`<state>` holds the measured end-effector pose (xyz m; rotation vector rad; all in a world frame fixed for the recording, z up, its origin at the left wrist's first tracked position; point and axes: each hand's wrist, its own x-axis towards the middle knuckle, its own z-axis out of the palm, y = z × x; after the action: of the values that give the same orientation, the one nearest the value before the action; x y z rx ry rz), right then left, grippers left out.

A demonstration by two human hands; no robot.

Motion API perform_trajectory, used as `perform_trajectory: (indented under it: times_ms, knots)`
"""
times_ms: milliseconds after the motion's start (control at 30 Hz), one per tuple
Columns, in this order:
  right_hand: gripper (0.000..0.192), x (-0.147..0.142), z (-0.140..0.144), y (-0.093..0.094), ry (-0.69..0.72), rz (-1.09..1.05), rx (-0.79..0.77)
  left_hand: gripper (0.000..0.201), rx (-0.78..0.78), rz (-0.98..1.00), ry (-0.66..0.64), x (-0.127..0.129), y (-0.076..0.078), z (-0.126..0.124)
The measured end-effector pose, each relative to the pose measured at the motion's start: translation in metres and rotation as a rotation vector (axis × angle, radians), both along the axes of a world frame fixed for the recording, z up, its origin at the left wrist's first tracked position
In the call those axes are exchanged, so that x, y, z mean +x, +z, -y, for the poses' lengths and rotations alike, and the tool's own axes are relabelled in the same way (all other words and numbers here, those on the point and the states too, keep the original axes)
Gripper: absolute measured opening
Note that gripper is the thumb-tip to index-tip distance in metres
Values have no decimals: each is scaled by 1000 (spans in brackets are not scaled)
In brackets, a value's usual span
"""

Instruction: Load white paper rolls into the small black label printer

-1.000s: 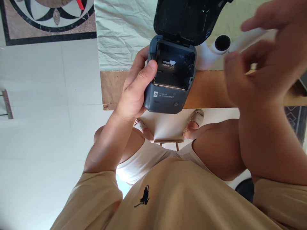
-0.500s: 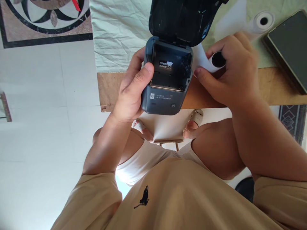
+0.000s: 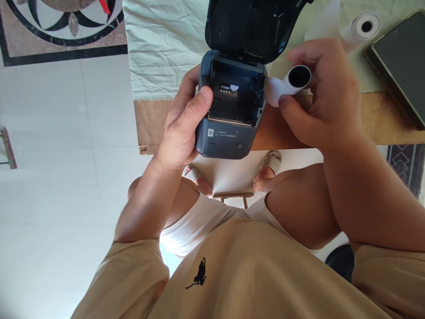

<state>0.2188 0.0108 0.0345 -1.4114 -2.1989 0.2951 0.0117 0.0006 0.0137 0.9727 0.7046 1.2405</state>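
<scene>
A dark blue-grey label printer (image 3: 223,137) is held above the table's front edge by my left hand (image 3: 184,117), thumb on its left side. The printer's black lid (image 3: 249,29) is swung up, and its paper bay shows no roll inside. Right of the printer, my right hand (image 3: 328,95) is closed on a small white paper roll (image 3: 281,88) with a dark hollow core. A loose tail of paper hangs from this roll, close to the printer's right side. My right fingertips are partly blurred.
A larger white paper roll (image 3: 366,26) rests on the pale green cloth (image 3: 162,48), with a dark flat device (image 3: 403,66) to its right. The wooden table edge (image 3: 152,124) runs along the front. A patterned floor inlay (image 3: 66,53) lies at the far left.
My right hand has turned the small roll slightly and shifted a little to the right, so the core's opening faces me more. The left hand and printer stay nearly still.
</scene>
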Motion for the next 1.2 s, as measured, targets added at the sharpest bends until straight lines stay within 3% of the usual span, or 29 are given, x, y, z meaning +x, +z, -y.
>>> perform_trajectory:
  times_ms: [200,367,500,667,833,1033,1133,1200]
  knots:
    - [35,-3,2,0,-39,30,-1,30,-24,-44,-28,-3,-1,-2]
    - [49,-3,3,1,73,-150,-117,32,-20,-44,-5,-2,-2,-2]
    - [36,-3,4,3,-6,0,1,32,-10,-64,-52,-5,-3,-4]
    - [47,-5,5,1,29,-220,-113,28,-13,-47,-57,-4,-1,-4]
    - [40,-5,5,-1,71,-24,-33,26,-27,-34,-35,-3,2,-2]
    - [42,-4,2,2,-9,53,5,27,-16,-25,-49,-3,-1,-3]
    - [46,-2,3,5,19,-52,131,28,-24,-10,13,1,0,-1]
    - [48,0,6,5,-50,-229,100,29,-44,-16,27,2,1,-1]
